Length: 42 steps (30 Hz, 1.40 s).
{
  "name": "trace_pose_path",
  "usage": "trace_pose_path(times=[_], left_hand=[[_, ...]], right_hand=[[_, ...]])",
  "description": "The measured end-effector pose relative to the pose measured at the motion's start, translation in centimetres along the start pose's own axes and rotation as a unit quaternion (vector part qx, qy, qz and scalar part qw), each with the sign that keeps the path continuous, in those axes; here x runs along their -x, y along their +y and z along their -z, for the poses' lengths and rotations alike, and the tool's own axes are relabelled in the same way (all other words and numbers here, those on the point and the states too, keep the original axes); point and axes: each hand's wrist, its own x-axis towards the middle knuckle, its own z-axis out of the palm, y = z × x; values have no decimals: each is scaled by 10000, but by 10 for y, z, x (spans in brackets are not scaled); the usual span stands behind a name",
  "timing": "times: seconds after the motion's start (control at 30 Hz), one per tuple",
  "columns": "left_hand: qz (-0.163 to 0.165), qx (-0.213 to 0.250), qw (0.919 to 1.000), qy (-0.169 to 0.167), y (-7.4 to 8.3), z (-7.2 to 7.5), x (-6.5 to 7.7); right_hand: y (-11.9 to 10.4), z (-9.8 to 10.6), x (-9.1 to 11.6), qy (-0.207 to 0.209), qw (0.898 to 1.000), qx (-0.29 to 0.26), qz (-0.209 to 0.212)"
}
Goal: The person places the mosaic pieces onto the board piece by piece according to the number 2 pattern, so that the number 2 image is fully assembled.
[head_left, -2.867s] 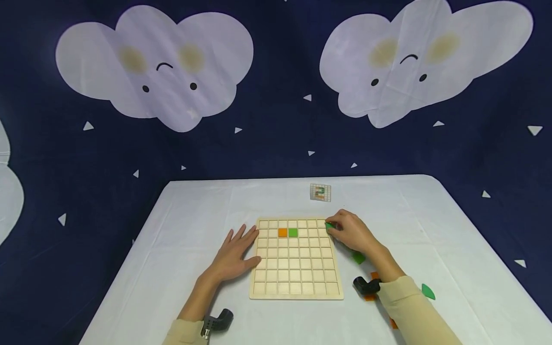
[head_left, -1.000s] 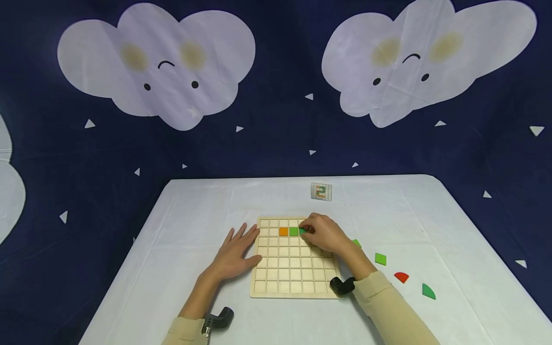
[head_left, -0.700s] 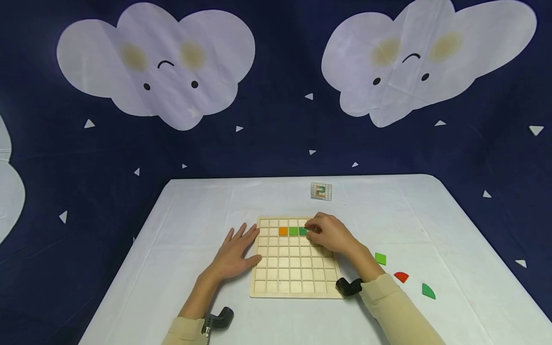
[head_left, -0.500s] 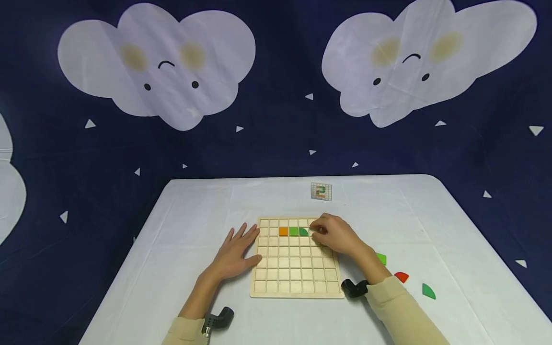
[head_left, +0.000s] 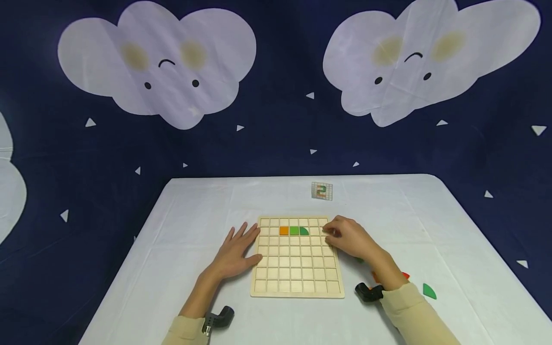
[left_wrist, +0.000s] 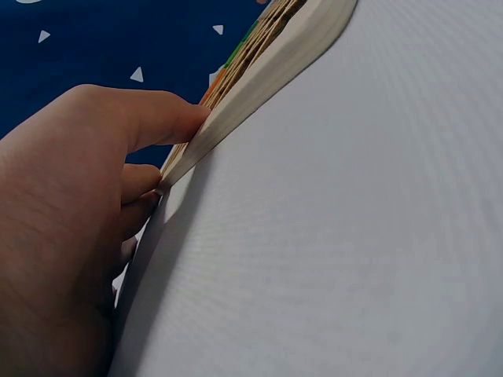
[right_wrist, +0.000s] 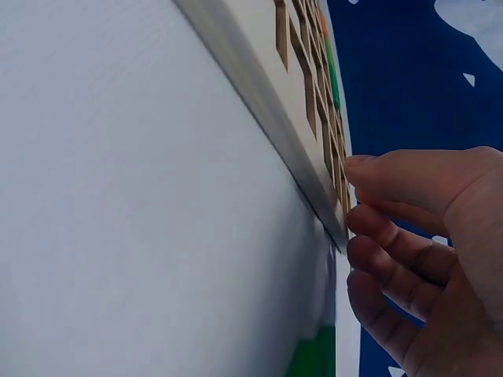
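Note:
A wooden grid board (head_left: 297, 293) lies on the white table. In one row near its far side sit an orange square tile (head_left: 283, 231), a light green square tile (head_left: 294, 231) and a dark green quarter-circle tile (head_left: 304, 231). My left hand (head_left: 233, 258) is spread out beside the board, its thumb and fingertips resting on the left edge; the left wrist view shows the thumb (left_wrist: 169, 118) on the rim. Over the board's far right edge hovers my right hand (head_left: 351, 237), fingers loosely bent with nothing between them. In the right wrist view, the fingertips (right_wrist: 365, 224) stand close to the board's edge.
A small card (head_left: 321, 191) with a coloured pattern on a grid lies behind the board. Right of the board are loose tiles, partly hidden by my right arm: a green quarter-circle (head_left: 429, 291), a red piece (head_left: 406, 275) and an orange one (head_left: 375, 277).
My right hand carried the dark green quarter-circle tile leftward into the row beside the green square, let go, and drew back right to the board's edge. My left hand stayed put.

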Motion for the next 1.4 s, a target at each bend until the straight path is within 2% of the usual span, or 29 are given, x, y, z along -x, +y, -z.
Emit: trace_pose_path(times=[0.6, 1.03, 1.17, 1.4], left_hand=[[64, -27, 10000, -31, 1, 1, 1], [-21, 43, 10000, 41, 0, -3, 0], [-12, 13, 10000, 32, -1, -4, 0], [96, -4, 10000, -6, 1, -1, 0]], right_hand=[[18, 16, 26, -9, 9993, 206, -304], [42, 30, 51, 163, 9982, 202, -543], [49, 34, 57, 96, 9967, 242, -770], [53, 35, 60, 6, 9966, 199, -798]])
